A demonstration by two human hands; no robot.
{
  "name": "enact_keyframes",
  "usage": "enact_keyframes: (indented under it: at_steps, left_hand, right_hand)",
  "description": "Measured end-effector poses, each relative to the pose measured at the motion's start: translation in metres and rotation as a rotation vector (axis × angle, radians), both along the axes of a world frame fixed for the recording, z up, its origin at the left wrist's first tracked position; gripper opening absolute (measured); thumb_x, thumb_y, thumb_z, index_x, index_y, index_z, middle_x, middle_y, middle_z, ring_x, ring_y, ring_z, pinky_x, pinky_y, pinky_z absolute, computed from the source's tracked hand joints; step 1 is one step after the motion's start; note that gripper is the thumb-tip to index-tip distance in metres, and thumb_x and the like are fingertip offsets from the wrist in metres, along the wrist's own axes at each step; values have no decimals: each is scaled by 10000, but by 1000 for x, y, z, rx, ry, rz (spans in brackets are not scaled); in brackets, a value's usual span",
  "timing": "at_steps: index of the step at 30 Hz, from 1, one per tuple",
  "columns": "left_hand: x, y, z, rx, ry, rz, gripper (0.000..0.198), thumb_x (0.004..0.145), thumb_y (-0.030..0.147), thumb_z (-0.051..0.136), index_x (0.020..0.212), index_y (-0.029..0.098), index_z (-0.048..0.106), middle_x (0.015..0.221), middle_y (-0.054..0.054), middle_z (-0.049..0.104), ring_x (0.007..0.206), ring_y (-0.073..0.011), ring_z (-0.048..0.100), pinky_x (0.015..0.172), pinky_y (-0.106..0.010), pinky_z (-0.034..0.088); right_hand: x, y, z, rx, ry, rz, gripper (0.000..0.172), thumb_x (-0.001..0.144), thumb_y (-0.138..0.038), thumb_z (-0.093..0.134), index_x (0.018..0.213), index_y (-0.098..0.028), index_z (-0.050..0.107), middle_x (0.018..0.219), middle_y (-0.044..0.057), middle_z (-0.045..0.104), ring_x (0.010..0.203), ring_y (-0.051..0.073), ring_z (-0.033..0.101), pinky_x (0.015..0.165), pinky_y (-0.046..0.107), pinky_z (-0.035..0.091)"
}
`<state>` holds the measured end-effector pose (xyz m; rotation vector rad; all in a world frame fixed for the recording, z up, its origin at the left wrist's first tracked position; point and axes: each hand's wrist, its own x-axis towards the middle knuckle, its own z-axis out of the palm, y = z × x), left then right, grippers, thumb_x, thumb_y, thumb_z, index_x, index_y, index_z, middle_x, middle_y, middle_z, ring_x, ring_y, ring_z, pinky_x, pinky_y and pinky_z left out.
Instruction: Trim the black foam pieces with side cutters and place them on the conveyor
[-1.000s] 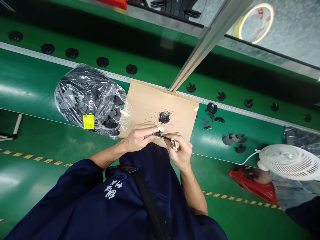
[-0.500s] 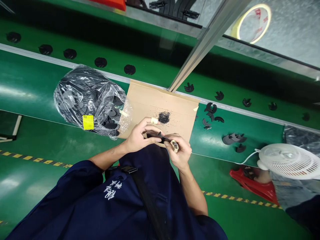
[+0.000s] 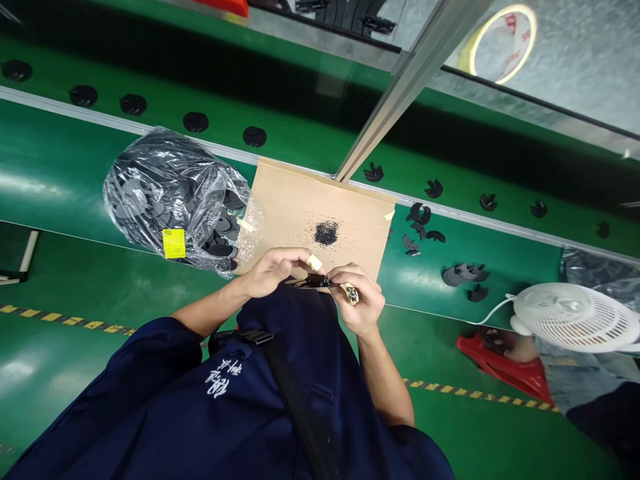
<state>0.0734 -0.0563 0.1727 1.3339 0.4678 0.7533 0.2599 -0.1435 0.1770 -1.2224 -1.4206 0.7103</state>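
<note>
A thin, dark, flat part (image 3: pixel 305 283) is held edge-on between my two hands, close to my body, with a small black piece (image 3: pixel 323 280) standing on it. My left hand (image 3: pixel 273 270) has its fingers along the far side of the part, and its taped index fingertip touches near the small piece. My right hand (image 3: pixel 361 299) pinches the part's right end. A small beige-wrapped thing with a dark tip (image 3: pixel 351 294) sticks out of this hand; its kind is unclear. Beyond the hands, a pile of black granules (image 3: pixel 326 233) lies on a cardboard sheet (image 3: pixel 285 193).
A clear plastic bag of black discs (image 3: pixel 170 193) lies left of the cardboard. Loose black curved pieces (image 3: pixel 465 275) sit to the right, near a white fan (image 3: pixel 575 313). Black parts (image 3: pixel 195 121) line a green belt behind. A metal post (image 3: pixel 385 100) rises at the cardboard's far edge.
My left index finger has come down from above the granules to the small piece on the part. The left thumb has moved back off the part's near face. My right hand keeps its grip.
</note>
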Motion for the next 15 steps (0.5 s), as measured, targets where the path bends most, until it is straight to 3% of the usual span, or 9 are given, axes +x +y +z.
enact_keyframes:
  at_steps: [4,10,12,15]
  left_hand:
    - [-1,4,1,-110,104,-115,417,844,542,773,906,130,768,817,-85,757,737,-171,740,678,-256,604]
    - [-4,11,13,96,167,-192,307,866,447,782,794,149,771,781,-77,748,726,-153,709,717,-258,584]
    - [-4,11,14,134,179,-167,292,873,438,776,811,153,771,787,-70,749,731,-149,704,723,-254,578]
    - [1,5,6,74,167,-24,382,915,520,699,881,146,774,826,-82,761,746,-163,715,711,-262,588]
  right_hand:
    - [4,0,4,-93,23,66,100,933,-332,693,902,-239,708,942,76,724,815,209,695,732,387,588]
    - [11,2,10,-181,20,244,184,939,-399,698,878,-225,702,879,59,700,759,180,665,703,346,570]
    - [10,3,9,-139,-1,203,152,940,-371,698,889,-229,707,875,57,700,761,182,666,701,345,567]
    - [4,3,4,-61,-78,14,64,941,-291,679,916,-242,712,879,56,699,773,196,672,712,366,569]
